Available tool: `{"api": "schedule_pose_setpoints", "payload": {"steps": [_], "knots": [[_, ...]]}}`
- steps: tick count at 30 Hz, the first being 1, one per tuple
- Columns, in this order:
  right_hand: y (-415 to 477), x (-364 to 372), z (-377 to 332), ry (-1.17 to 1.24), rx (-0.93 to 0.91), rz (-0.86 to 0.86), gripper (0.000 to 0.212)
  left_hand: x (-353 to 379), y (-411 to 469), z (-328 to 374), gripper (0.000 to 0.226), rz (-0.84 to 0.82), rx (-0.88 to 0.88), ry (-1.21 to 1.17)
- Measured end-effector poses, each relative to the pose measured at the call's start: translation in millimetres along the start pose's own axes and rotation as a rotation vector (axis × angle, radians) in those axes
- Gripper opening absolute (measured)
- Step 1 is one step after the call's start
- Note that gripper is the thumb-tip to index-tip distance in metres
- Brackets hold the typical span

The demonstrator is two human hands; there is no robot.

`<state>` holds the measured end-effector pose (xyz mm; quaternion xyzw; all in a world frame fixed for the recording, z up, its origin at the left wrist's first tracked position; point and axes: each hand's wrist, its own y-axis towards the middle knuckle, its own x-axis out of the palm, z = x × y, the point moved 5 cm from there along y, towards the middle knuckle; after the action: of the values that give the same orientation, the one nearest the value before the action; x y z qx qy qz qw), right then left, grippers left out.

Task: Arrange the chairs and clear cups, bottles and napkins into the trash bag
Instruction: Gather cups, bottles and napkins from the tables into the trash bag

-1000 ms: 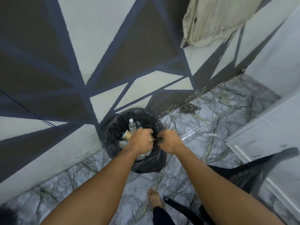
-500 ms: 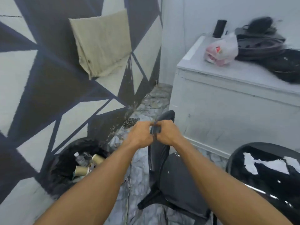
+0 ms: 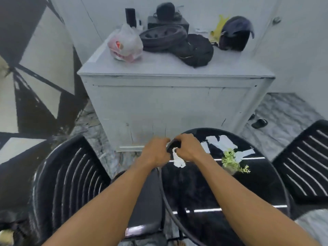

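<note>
Chairs beside round black table, left hand and right hand gripping small dark item

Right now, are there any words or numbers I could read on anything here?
None can be read.
Plastic bag on the white cabinet: red print, too blurred to read.
Small dark thing gripped by left hand and right hand: no text visible.

At the far rim of the table, the left hand and right hand curl over a dark thing, mostly hidden. Right of the table, a chair is cut off.
</note>
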<state>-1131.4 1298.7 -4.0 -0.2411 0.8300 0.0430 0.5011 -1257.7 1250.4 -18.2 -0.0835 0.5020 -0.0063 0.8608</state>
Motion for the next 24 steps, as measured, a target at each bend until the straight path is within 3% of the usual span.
{"api": "schedule_pose_setpoints", "payload": {"steps": [7,12,14,18,22,24], "knots": [[38,-31,181,0.009,0.237,-0.05,0.045,103,82,32,0.05,-0.167,-0.059,0.054],[55,-43,277,0.02,0.369,-0.081,0.057,170,107,16,0.085,-0.325,-0.186,0.208],[58,-46,306,0.072,0.421,-0.08,0.065,185,109,10,0.075,-0.352,-0.218,0.205],[69,-43,333,0.328,0.456,-0.108,0.065,188,119,4,0.018,-0.27,-0.223,0.16],[85,-37,325,0.549,0.418,-0.105,0.046,175,142,30,0.019,-0.15,-0.169,0.03],[92,-38,325,0.51,0.383,-0.067,0.037,172,159,49,0.013,-0.131,-0.1,0.001]]}}
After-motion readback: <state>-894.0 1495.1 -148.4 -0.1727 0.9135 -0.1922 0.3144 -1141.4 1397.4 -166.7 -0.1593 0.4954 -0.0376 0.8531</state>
